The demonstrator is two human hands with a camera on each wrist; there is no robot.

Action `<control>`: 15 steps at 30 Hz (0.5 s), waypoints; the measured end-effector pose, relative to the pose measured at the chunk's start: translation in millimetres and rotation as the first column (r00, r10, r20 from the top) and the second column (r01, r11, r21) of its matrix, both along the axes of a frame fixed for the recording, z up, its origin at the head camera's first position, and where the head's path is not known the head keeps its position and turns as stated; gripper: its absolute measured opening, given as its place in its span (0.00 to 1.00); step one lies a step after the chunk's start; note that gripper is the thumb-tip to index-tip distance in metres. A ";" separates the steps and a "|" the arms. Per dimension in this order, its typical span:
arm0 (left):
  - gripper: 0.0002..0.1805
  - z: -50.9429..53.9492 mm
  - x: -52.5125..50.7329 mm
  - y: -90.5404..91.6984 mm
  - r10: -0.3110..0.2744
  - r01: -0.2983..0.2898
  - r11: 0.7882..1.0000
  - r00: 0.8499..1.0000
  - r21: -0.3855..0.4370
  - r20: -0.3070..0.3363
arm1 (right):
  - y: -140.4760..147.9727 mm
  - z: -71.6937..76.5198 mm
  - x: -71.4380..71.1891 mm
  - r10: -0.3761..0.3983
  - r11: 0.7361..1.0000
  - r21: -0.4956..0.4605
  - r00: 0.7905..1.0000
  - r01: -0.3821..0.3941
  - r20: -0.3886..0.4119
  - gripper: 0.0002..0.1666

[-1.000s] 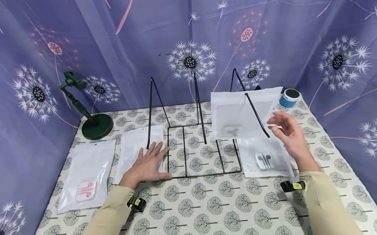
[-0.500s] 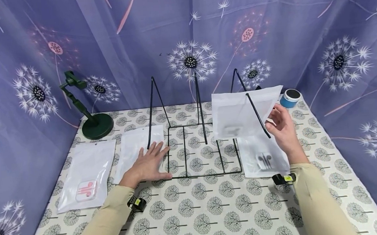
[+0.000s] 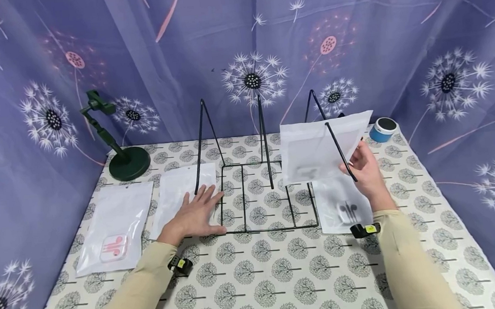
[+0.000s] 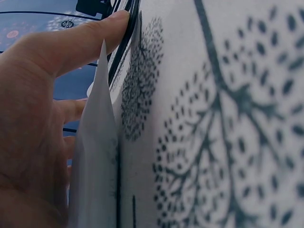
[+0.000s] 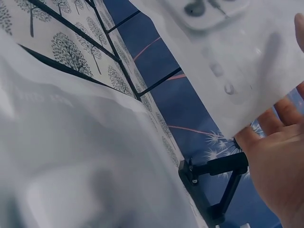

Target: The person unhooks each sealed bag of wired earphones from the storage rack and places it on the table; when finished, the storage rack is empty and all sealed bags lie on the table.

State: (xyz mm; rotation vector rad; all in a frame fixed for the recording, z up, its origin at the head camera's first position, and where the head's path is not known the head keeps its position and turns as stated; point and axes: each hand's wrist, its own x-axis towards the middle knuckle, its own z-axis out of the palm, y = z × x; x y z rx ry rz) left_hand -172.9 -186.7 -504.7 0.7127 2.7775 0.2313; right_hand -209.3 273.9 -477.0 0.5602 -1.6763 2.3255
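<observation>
Spread flat in the head view, my left hand (image 3: 195,214) rests over a white pouch (image 3: 176,189) and the left edge of the black wire rack (image 3: 243,198); the left wrist view has the thumb at the dark wire. Another translucent white pouch (image 3: 308,152) hangs on the rack's right prong, an earphone case (image 5: 213,9) showing through it. My right hand (image 3: 367,174) is at that pouch's right edge. Its fingers go behind the film, tips partly hidden, with the thumb beside the prong. Under the hanging pouch lies one with dark earphones (image 3: 348,212).
At the far left lies a pouch with pink earphones (image 3: 114,247). Behind it stands a dark green stand (image 3: 129,164). A blue round speaker (image 3: 383,130) sits at the back right. Two other upright rack prongs (image 3: 266,148) rise left of the hanging pouch.
My right hand has moved left and in to the hanging pouch, its fingers passing behind the edge. The pouch's right side has tilted slightly. My left hand has stayed put.
</observation>
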 end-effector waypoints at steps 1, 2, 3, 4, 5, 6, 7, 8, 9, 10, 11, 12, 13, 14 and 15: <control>0.61 -0.1 -0.1 0.2 0.001 -0.001 1.000 1.000 0.001 0.002 | -0.6 -0.6 -0.3 -0.006 1.000 0.010 1.000 0.006 0.008 0.39; 0.61 -0.2 -0.1 0.3 0.001 -0.001 1.000 1.000 0.000 0.002 | -1.1 -1.2 -0.5 -0.006 1.000 0.018 1.000 0.006 0.012 0.39; 0.61 -0.5 0.0 0.4 0.002 -0.002 1.000 1.000 -0.001 0.003 | -1.5 -1.7 -0.8 -0.004 1.000 0.019 1.000 0.004 0.013 0.38; 0.61 -0.7 -0.1 0.5 0.002 -0.002 1.000 1.000 0.000 0.003 | -2.1 -1.8 -1.4 -0.007 1.000 0.023 1.000 0.006 0.013 0.38; 0.61 -0.9 -0.2 0.6 0.002 -0.002 1.000 1.000 0.000 0.003 | -2.6 -2.0 -1.8 -0.009 1.000 0.028 1.000 0.009 0.012 0.37; 0.61 -1.2 -0.3 0.6 0.002 -0.002 1.000 1.000 0.001 0.003 | -3.2 -2.1 -2.2 -0.013 1.000 0.028 1.000 0.013 0.013 0.37; 0.61 -1.5 -0.4 0.5 0.003 -0.003 1.000 1.000 0.001 0.003 | -3.9 -2.1 -2.4 -0.016 1.000 0.027 1.000 0.016 0.011 0.37; 0.61 -1.8 -0.4 0.4 0.003 -0.003 1.000 1.000 0.001 0.003 | -4.6 -2.1 -2.6 -0.018 1.000 0.019 1.000 0.017 0.010 0.37; 0.61 -1.9 -0.5 0.3 0.003 -0.003 1.000 1.000 0.002 0.003 | -5.4 -2.3 -2.8 -0.019 1.000 0.008 1.000 0.019 0.010 0.36; 0.61 -2.0 -0.6 0.2 0.003 -0.003 1.000 1.000 0.003 0.002 | -6.2 -2.4 -2.9 -0.020 1.000 -0.002 1.000 0.020 0.010 0.36; 0.61 -2.1 -0.7 0.1 0.003 -0.003 1.000 1.000 0.001 0.001 | -7.1 -2.7 -3.1 -0.018 1.000 -0.011 1.000 0.018 0.008 0.36; 0.61 -2.1 -0.7 0.0 0.002 -0.002 1.000 1.000 0.002 -0.001 | -8.0 -3.0 -3.3 -0.014 1.000 -0.022 1.000 0.014 0.007 0.36; 0.61 -2.1 -0.8 -0.1 0.001 -0.001 1.000 1.000 0.002 -0.003 | -8.7 -3.6 -3.6 -0.011 1.000 -0.028 1.000 0.011 0.005 0.35; 0.61 -2.1 -0.7 -0.2 0.000 0.000 1.000 1.000 0.002 -0.003 | -9.4 -4.3 -4.0 -0.014 1.000 -0.023 1.000 0.014 0.004 0.35; 0.61 -2.2 -0.8 -0.2 0.000 0.000 1.000 1.000 0.002 -0.004 | -10.1 -5.1 -4.4 -0.012 1.000 -0.018 1.000 0.012 0.001 0.34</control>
